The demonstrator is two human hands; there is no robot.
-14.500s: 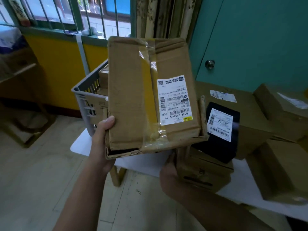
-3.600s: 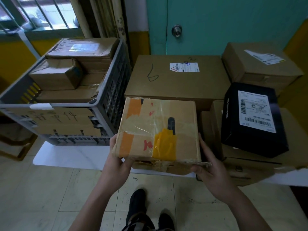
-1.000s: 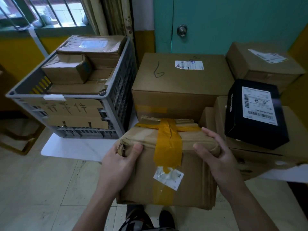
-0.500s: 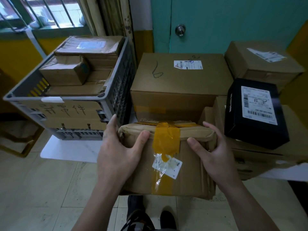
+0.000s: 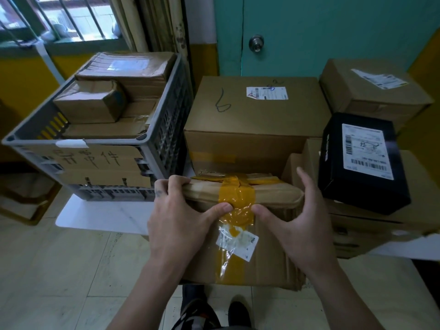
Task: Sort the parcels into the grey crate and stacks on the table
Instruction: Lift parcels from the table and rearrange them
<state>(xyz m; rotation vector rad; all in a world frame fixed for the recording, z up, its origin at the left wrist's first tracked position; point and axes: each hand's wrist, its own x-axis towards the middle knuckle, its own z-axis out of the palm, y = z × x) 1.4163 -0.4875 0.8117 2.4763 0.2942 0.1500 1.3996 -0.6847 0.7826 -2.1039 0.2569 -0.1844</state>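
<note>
I hold a brown cardboard parcel crossed with yellow tape, tilted up at the table's near edge, its lower end out over the floor. My left hand curls over its top left edge with the thumb on the tape. My right hand has its thumb on the tape and its fingers spread over the top right corner. The grey crate stands at the left on the white table, with several brown parcels inside.
A large box marked "6" sits just behind the held parcel. To the right a black box lies on stacked cartons, with another brown box behind. A teal door is at the back, and tiled floor lies below.
Both thumbs have slid inward to meet on the yellow tape. My left fingers now wrap over the top edge. The parcel sits slightly lower and closer to the table edge.
</note>
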